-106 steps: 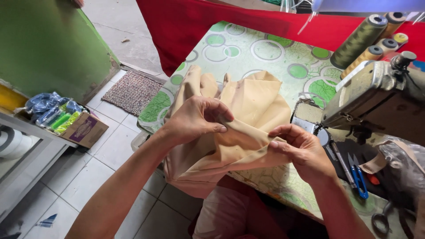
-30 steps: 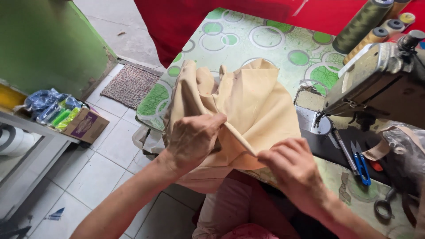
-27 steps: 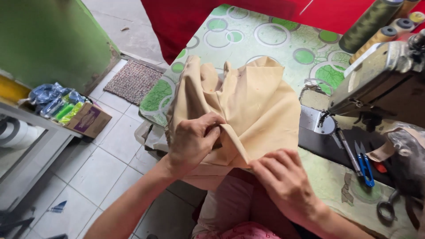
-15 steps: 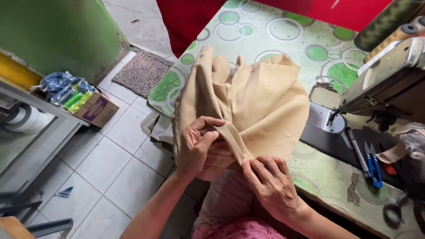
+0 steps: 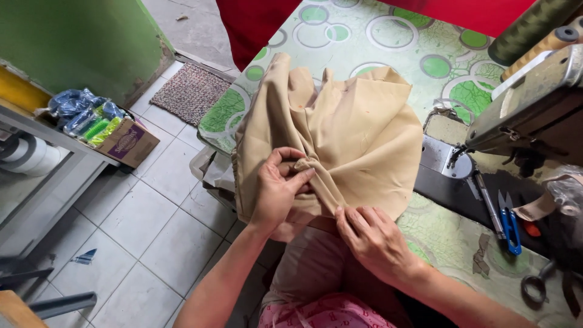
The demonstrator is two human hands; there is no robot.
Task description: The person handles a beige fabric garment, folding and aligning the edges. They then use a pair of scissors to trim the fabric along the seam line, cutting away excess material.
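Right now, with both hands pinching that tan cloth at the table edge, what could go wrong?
The tan fabric overhangs the table edge, so it might slide toward the lap if the left hand or right hand loosens its grip. The blue snips lie near the right forearm and could be knocked.

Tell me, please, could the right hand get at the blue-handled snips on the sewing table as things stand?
Probably yes: the blue-handled snips lie uncovered on the table to the outer side of the right hand, though that hand is pinching the tan fabric.
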